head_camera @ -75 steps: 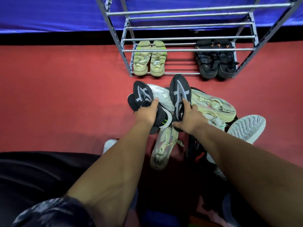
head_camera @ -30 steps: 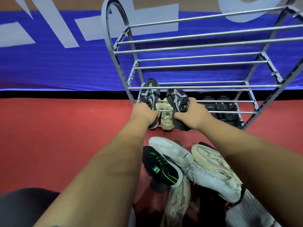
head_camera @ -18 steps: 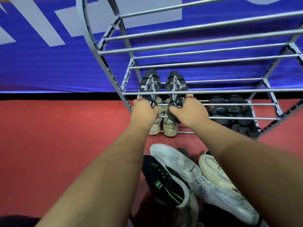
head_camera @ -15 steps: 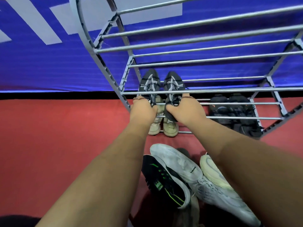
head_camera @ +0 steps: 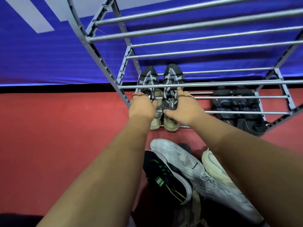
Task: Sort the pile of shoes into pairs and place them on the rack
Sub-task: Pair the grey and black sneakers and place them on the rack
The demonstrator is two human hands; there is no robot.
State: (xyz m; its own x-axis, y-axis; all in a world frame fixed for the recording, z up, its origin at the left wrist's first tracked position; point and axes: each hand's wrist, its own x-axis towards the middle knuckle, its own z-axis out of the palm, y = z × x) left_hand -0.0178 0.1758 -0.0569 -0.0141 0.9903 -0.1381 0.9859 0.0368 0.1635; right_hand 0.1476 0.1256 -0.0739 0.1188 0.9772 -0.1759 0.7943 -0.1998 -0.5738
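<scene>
Head view, centre: left hand and right hand each clamp the heel of a black knit sneaker. Likely light and soft, so heels grip best.

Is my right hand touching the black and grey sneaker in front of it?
Touching. The head view shows the right hand holding the heel end of the black and grey sneaker, with the thumb under it and the forefinger along its side.

Grey rack; red floor; blue banner with white stripes, upper left. Black sneakers with grey-white webbing; a black shoe with green marks, bottom centre.
</scene>
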